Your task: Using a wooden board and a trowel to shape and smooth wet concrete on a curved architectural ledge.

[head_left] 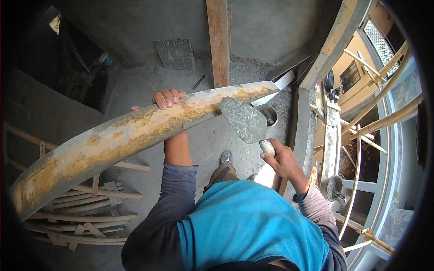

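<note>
A long, pale board (pixel 113 140) with yellowish stains and grey smears crosses in front of me, from the lower left up to the upper right. My left hand (pixel 168 98) is closed round its far edge, fingers on top, and the board hides part of that forearm. In my right hand (pixel 287 160) is the handle of a pointed trowel, gripped with the thumb along it. The trowel's blade (pixel 244 119), coated in wet grey mortar, lies close to the board's near edge toward its right end. Whether blade and board touch, I cannot tell.
A bucket (pixel 271 116) stands on the floor beyond the blade. An upright plank (pixel 218 43) and a grey square panel (pixel 175 53) are by the far wall. Bamboo scaffolding (pixel 361 149) and another bucket (pixel 332 187) are at right, bamboo poles (pixel 86 217) at lower left.
</note>
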Tool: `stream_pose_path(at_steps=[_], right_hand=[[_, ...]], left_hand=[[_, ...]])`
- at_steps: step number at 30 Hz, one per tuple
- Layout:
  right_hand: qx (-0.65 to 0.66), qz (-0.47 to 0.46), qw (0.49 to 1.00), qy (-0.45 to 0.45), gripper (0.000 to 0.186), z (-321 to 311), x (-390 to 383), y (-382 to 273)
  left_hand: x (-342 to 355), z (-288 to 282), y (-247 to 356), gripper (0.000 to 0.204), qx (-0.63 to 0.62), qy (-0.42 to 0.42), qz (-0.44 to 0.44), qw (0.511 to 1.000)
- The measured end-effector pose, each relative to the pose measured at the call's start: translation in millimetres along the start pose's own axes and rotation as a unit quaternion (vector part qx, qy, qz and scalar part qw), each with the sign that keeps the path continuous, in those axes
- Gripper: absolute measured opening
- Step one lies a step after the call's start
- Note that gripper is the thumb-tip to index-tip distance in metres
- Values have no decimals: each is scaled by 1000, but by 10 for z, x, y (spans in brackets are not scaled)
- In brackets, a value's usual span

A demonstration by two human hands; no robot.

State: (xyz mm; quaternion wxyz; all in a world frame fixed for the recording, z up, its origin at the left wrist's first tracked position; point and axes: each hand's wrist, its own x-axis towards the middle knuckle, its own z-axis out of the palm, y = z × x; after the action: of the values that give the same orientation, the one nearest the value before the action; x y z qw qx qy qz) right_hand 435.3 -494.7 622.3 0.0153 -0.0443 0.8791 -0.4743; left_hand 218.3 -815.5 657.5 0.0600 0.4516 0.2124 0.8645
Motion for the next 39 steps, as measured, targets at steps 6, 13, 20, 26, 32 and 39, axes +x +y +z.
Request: stream_pose_path(at_steps=[6,13,20,26,32,39], right_hand=[[-47,16,982,181,43,145,94,-297],[-257,-120,926,248,66,272,272,-555],[-233,-90,956,154,61,6,-421,-254],[170,37,984,45,54,-226,-467,70],[303,178,928,-121,56,-230,-236,207],[388,174,875,-232,63,-6,-108,151]], left_hand=[[-36,-7,-297,79,-31,7,27,999],[-40,82,-835,68,-61,154,94,982],[-28,-78,-620,71,1,133,76,988],[55,6,-426,79,-25,-5,10,1000],[136,275,-333,81,-29,-13,-49,998],[94,316,-449,83,-88,-9,-70,994]])
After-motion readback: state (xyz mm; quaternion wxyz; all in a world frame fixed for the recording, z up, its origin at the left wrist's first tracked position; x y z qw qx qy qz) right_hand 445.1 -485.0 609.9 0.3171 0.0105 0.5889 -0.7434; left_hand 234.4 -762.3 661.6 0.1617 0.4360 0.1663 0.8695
